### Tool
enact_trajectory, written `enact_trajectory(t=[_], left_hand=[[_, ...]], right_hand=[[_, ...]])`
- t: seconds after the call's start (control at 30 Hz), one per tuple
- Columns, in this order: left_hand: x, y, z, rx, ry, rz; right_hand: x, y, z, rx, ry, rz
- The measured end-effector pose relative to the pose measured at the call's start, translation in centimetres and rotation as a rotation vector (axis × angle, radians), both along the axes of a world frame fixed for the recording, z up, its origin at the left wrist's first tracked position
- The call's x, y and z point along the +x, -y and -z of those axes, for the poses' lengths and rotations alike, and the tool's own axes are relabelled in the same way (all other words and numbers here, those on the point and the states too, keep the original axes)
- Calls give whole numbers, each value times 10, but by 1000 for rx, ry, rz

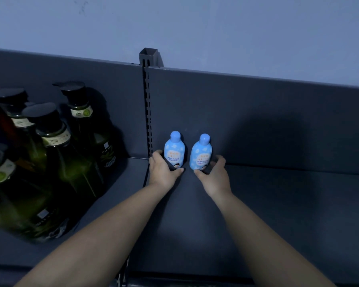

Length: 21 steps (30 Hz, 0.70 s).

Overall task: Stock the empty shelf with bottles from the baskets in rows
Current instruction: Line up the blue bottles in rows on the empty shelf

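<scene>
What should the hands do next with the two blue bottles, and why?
Probably let go and draw back: the left blue bottle in the left hand and the right blue bottle in the right hand already stand upright, side by side, at the back of the shelf.

Single head-worn wide-angle view. Looks forward and down onto dark shelf [278, 214], facing back panel [257, 121], wall [195, 27] above. Near: left hand [163, 172], right hand [215, 176] grip left blue bottle [174, 151], right blue bottle [201, 154] mid-frame; dark green bottles [50, 162] loom large at left edge.
</scene>
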<state>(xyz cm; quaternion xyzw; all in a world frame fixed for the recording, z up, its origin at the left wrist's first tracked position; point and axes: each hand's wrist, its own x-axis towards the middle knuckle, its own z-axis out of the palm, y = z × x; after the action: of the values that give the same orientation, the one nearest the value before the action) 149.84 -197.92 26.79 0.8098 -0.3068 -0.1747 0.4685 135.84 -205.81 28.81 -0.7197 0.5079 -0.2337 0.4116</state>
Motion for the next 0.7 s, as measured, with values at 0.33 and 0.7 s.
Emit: enact_trajectory(t=[0.33, 0.7], left_hand=[[-5, -45, -21, 78, 236, 9], [-37, -156, -31, 596, 759, 23]], right_hand=[[-23, -41, -7, -118, -248, -182], [4, -109, -15, -539, -459, -720]])
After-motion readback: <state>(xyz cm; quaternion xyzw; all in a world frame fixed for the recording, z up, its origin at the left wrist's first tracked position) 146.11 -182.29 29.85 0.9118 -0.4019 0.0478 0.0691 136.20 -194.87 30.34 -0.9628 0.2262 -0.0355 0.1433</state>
